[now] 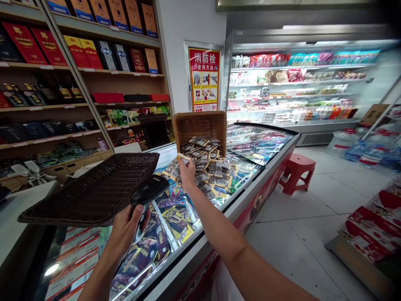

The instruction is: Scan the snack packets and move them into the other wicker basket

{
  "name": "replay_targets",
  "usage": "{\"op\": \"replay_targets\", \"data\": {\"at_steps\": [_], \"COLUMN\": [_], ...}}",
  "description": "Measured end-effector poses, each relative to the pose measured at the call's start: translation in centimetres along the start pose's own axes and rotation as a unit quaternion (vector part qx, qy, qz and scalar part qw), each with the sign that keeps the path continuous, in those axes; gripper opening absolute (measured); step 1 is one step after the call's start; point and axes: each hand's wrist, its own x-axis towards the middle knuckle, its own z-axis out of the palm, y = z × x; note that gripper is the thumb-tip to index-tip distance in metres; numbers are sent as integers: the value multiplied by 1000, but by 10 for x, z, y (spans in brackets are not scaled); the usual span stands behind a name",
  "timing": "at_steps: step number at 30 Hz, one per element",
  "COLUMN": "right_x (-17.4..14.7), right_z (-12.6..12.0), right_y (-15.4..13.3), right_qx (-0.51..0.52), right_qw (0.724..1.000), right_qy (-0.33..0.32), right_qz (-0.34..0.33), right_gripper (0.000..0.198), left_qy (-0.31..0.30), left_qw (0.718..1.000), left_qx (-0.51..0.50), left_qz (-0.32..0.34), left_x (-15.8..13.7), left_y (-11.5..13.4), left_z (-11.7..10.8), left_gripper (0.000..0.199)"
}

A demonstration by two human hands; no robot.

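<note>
My left hand (124, 230) is wrapped round the handle of a black barcode scanner (149, 188), its head pointing up and right. My right hand (187, 170) pinches a small snack packet (184, 159) at the left side of a pile. Many similar dark packets (216, 168) with pale edges spill from a tipped brown wicker basket (199, 120) onto the glass top of a chest freezer (269, 159). Left of the scanner lies a wide dark woven tray (94, 188), with no goods visible in it.
Ice creams (180, 221) show through the freezer glass. Behind stand shelves of boxed goods (106, 54) and a lit refrigerated display (294, 88). On the floor to the right are a red stool (297, 171), water bottles (372, 152) and stacked red-and-white packs (376, 221).
</note>
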Motion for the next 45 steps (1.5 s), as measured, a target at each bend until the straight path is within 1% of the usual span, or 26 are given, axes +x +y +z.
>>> {"op": "replay_targets", "data": {"at_steps": [3,6,7,9,13,15,17,19,21,24,27,32,35,37,39,41,43,45], "right_x": [2,3,4,7,19,27,34,39,39,34,28,18,13,11,9,8,7,6], "right_z": [2,2,1,-5,-26,-37,-46,-49,-49,-45,-40,-32,-29,-28,-27,-27,-26,-25], "right_y": [1,-2,-5,-11,-22,-20,-16,-10,-7,-7,-9,-8,-2,1,4,6,8,11], "right_qx": [-9,-67,-100,-167,-260,-306,-345,-371,-390,-411,-422,-430,-442,-448,-449,-444,-437,-432], "right_qw": [1000,998,995,983,936,914,898,888,879,866,854,844,837,833,832,834,840,846], "right_qy": [-11,-7,8,61,197,230,244,250,254,259,269,265,250,241,235,229,220,208], "right_qz": [15,1,-13,-50,-131,-138,-121,-106,-106,-119,-143,-181,-205,-217,-227,-235,-236,-233], "right_gripper": [23,24,24,26,41,44,42,41,41,44,48,42,39,36,34,32,31,30], "left_qy": [-5,-2,1,14,31,33,34,37,49,57,44,36,38,46,69,110,164,232], "left_qw": [1000,1000,1000,999,999,999,999,999,998,998,999,993,982,976,971,966,957,944], "left_qx": [12,24,26,31,33,33,36,38,35,22,-6,-109,-184,-215,-229,-235,-240,-234], "left_qz": [-10,-1,3,9,18,18,15,12,11,9,1,-17,-11,-5,-6,-13,-19,-21], "left_x": [1,5,7,9,11,11,11,10,8,5,3,2,4,3,-2,-12,-28,-47], "left_y": [-3,-14,-17,-23,-26,-25,-24,-20,-15,-7,0,4,7,12,21,32,40,41], "left_z": [-2,-5,-6,-6,-7,-7,-7,-6,-3,0,1,3,4,1,-6,-18,-37,-65], "left_gripper": [54,56,56,55,54,53,53,54,55,57,63,71,73,75,72,68,69,70]}}
